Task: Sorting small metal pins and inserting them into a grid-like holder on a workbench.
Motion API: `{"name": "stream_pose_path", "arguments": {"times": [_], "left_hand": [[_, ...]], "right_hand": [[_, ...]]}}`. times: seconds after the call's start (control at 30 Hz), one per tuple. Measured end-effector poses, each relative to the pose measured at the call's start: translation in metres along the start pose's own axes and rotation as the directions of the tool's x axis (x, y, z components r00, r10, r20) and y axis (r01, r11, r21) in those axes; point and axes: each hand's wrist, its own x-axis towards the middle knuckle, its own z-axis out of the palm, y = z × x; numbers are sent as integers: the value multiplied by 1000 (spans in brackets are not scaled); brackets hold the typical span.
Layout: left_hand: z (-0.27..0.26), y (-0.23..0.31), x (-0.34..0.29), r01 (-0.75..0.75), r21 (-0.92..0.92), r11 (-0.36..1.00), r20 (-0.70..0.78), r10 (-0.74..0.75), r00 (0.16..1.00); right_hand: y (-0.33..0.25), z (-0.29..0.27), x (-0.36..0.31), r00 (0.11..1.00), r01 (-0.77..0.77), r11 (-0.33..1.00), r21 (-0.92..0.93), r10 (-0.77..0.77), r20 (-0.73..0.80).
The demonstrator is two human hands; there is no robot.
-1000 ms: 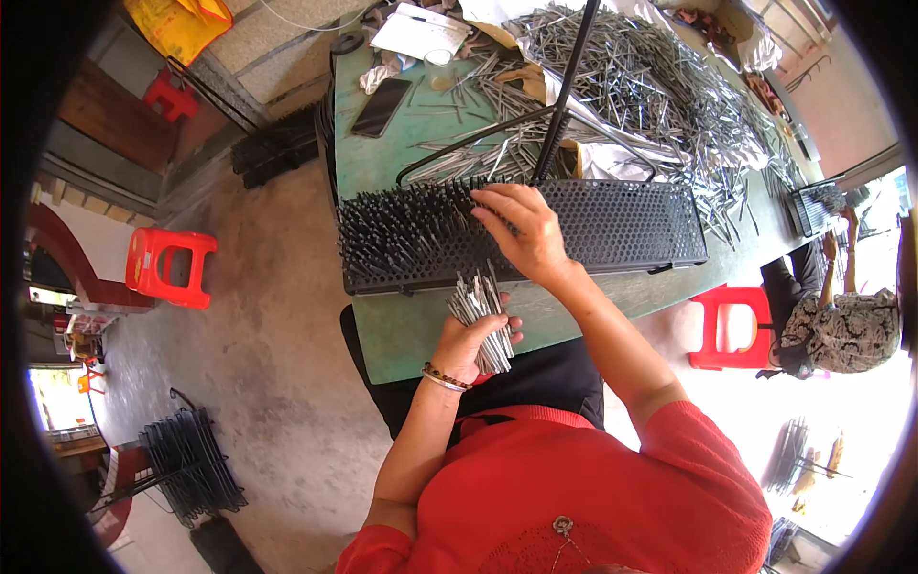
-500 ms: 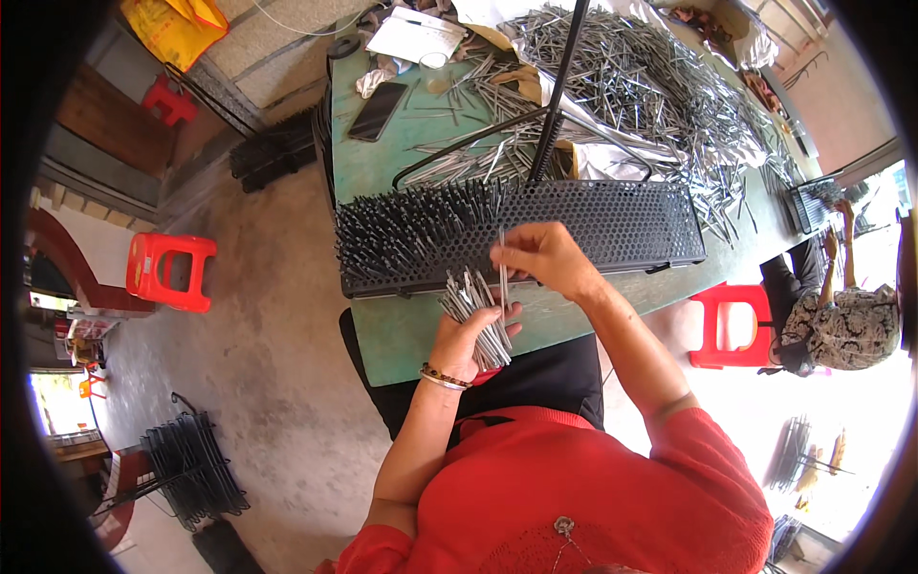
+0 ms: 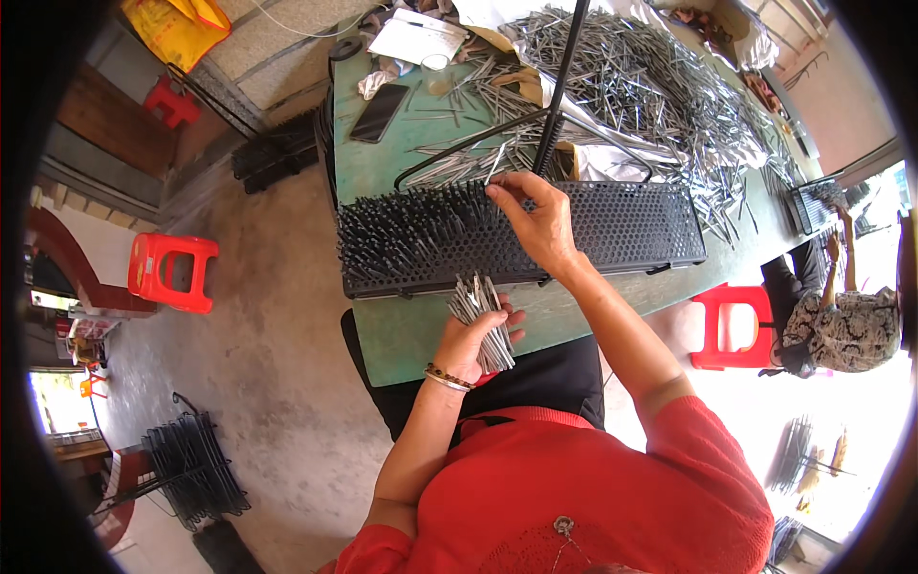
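Note:
A bundle of thin silvery metal rods [image 3: 483, 320] rests in my left hand [image 3: 467, 346], its thumb laid across them, in front of the rack. My right hand [image 3: 541, 218] pinches a single rod [image 3: 496, 165] above a black perforated rack [image 3: 631, 222] on the green table. Dark rods [image 3: 411, 225] stand packed in the rack's left part, while bare holes show over its right part. The lower end of the pinched rod is hidden by my fingers and the rods nearby.
Behind the rack lies a large heap of loose metal rods [image 3: 641, 86]. A black bar frame [image 3: 559, 96] rises there. A phone [image 3: 379, 113] and papers [image 3: 418, 36] lie at the far left of the table [image 3: 411, 335]. Red stools [image 3: 172, 272] stand around; another person [image 3: 841, 325] works at right.
My right hand has moved away from the bundle, up over the rack, carrying one rod. My left hand has stayed almost in place with the bundle.

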Motion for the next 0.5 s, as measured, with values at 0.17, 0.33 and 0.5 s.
{"name": "stream_pose_path", "arguments": {"times": [0.17,0.33,0.5], "left_hand": [[-1,1,-1,8,-8,1000,11,-8,1000],[2,2,-2,9,16,1000,-12,-9,1000],[2,2,-3,11,19,1000,2,-11,1000]], "right_hand": [[4,4,-2,1000,8,1000,-12,-8,8],[9,6,-5,996,54,995,-87,-48,73],[11,6,-7,986,111,990,-88,-98,134]]}}
